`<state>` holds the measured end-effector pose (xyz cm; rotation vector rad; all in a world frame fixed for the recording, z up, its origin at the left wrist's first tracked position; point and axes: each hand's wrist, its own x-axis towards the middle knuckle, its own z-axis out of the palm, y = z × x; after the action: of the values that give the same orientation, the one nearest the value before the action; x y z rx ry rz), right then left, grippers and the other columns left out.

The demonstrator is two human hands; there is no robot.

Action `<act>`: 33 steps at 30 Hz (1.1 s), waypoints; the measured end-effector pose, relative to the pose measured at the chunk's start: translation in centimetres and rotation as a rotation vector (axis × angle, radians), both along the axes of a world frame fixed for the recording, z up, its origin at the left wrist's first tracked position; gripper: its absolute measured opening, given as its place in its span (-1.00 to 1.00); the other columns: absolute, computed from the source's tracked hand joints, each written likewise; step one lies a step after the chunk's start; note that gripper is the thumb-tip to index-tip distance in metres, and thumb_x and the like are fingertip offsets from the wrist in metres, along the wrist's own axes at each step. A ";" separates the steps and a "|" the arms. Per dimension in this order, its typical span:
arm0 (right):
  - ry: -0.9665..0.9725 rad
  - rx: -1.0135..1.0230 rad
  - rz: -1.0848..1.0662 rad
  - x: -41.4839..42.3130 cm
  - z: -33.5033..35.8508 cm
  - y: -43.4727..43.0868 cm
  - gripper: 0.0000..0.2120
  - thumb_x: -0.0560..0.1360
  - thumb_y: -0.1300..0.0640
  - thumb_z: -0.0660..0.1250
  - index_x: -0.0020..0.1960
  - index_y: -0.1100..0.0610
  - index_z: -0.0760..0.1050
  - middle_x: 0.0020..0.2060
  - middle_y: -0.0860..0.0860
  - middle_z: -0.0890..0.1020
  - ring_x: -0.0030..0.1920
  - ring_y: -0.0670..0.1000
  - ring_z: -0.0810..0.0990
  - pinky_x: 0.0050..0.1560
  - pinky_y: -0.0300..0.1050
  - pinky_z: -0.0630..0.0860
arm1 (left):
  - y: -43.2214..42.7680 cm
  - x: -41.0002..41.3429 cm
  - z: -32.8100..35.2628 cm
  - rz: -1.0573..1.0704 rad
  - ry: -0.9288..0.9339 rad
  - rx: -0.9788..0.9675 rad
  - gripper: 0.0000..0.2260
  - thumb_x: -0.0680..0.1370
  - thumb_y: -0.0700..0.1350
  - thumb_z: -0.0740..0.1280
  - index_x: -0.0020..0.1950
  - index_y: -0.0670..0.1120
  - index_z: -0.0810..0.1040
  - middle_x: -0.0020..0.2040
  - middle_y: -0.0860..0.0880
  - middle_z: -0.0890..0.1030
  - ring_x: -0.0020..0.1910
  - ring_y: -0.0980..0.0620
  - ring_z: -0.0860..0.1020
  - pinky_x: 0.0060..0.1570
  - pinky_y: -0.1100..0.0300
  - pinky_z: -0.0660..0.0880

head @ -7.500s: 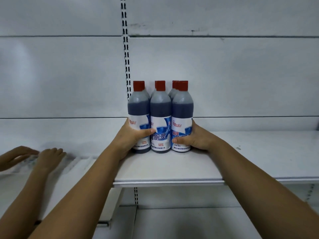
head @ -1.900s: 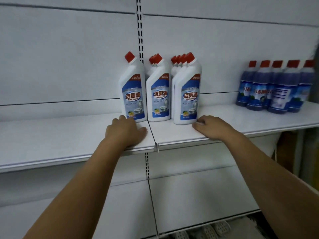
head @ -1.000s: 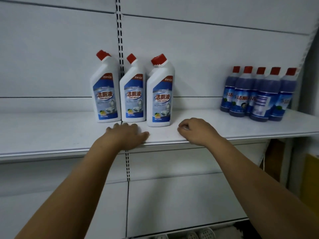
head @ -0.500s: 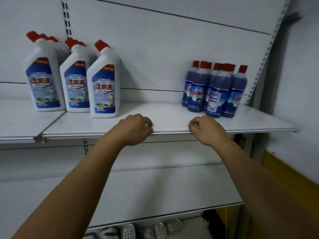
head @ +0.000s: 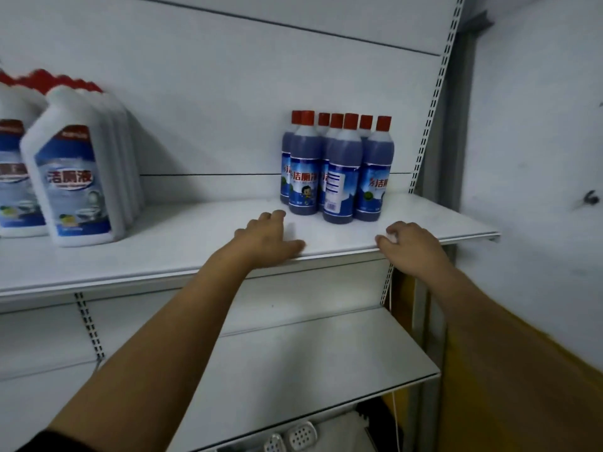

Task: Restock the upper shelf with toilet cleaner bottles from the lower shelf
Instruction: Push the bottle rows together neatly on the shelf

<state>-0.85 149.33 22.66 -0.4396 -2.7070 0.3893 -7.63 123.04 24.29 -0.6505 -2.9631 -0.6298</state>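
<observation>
The white bottles [head: 75, 168] at the far left were cut off by the frame edge, and motion blur smeared their red caps into one streak, so their number could not be counted. The blue toilet cleaner bottles [head: 336, 171] stood in a tight cluster. Seven red caps showed, but the back bottles were mostly hidden behind the front three, and one front label faced away. At the bottom edge, a few white perforated objects [head: 300, 435] poked out from under the lower shelf [head: 293, 370], too cropped to identify.

Both bare arms reached forward to the shelf [head: 163, 256] that carried the bottles. The left hand [head: 264, 243] lay palm down across its near edge. Its fingers were stretched flat toward the blue cluster, with the tips just short of the nearest bottle, and its thumb was spread to the right along the edge. It held nothing. The right hand [head: 411, 246] sat at the same near edge, further right, with its fingers curled under into a loose fist. No object showed in it. A pale patch at its fingertips was too blurred to read.

The blue bottles stood upright on the far right part of this shelf, beyond and between the two hands and well apart from the white bottles.
</observation>
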 end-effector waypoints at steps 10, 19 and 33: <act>0.126 -0.455 0.131 -6.8 3.0 3.9 -0.24 0.47 -0.13 0.43 0.51 0.10 0.17 0.40 0.14 0.44 0.30 0.13 0.49 0.19 -0.05 0.41 | 5.9 -7.2 2.5 0.022 -0.103 0.451 0.25 -0.01 0.38 0.54 0.53 0.08 0.00 0.43 -0.11 0.30 0.36 -0.13 0.40 0.33 -0.17 0.43; 0.206 -0.677 0.423 -10.6 3.7 4.5 -0.27 0.36 0.07 0.57 0.39 0.10 0.24 0.13 -0.10 0.51 0.05 -0.14 0.53 -0.04 -0.30 0.45 | 9.1 -8.9 2.5 0.112 -0.037 0.614 0.27 0.12 0.16 0.65 0.55 0.01 -0.15 0.44 -0.15 0.28 0.39 -0.18 0.37 0.36 -0.19 0.39; 0.279 -0.652 0.494 -11.5 2.1 5.8 -0.38 0.40 -0.03 0.53 0.33 0.09 0.33 0.12 -0.09 0.52 0.12 -0.04 0.53 -0.04 -0.25 0.43 | 13.0 -7.1 1.6 0.135 0.289 0.616 -0.29 0.24 0.28 0.56 0.19 0.02 0.30 0.12 0.08 0.56 0.07 0.04 0.58 0.06 -0.01 0.60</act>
<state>-12.37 155.18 24.75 0.1345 -2.3312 1.3696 -14.75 135.99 25.89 -0.4292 -2.3318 -1.2316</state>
